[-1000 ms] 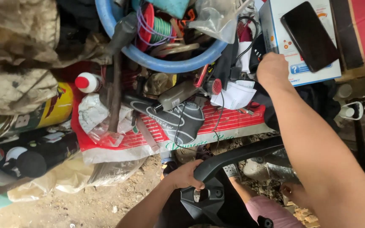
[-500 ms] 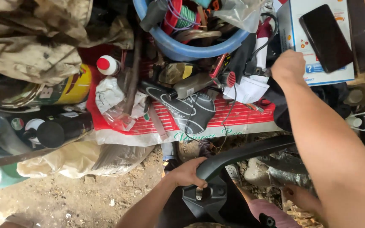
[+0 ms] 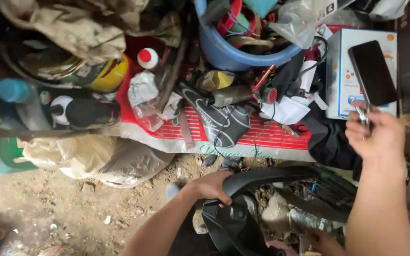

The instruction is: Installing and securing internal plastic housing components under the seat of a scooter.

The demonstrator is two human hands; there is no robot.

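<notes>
My left hand [image 3: 212, 186] grips the curved upper edge of a black plastic panel [image 3: 243, 208] at the bottom centre, above the dirt ground. Off to the right, my right hand [image 3: 375, 135] is raised with its fingers pinched on a small shiny metal piece [image 3: 363, 114]. It hovers just below a black phone [image 3: 372, 72] that lies on a white box [image 3: 340, 80]. A black bicycle saddle [image 3: 224, 118] rests on a red striped sack [image 3: 271, 135] between my two hands.
A blue tub [image 3: 233, 54] full of wires and tools stands at the top. Spray cans [image 3: 84, 113], a yellow tin [image 3: 107, 76] and bags [image 3: 96, 159] crowd the left. Black cloth [image 3: 330, 137] drapes at the right. Another hand or foot [image 3: 326, 239] shows at the bottom edge.
My right hand has pulled back from the clutter by the white cloth toward the right and now pinches a small metal piece. The left hand has kept its grip on the panel.
</notes>
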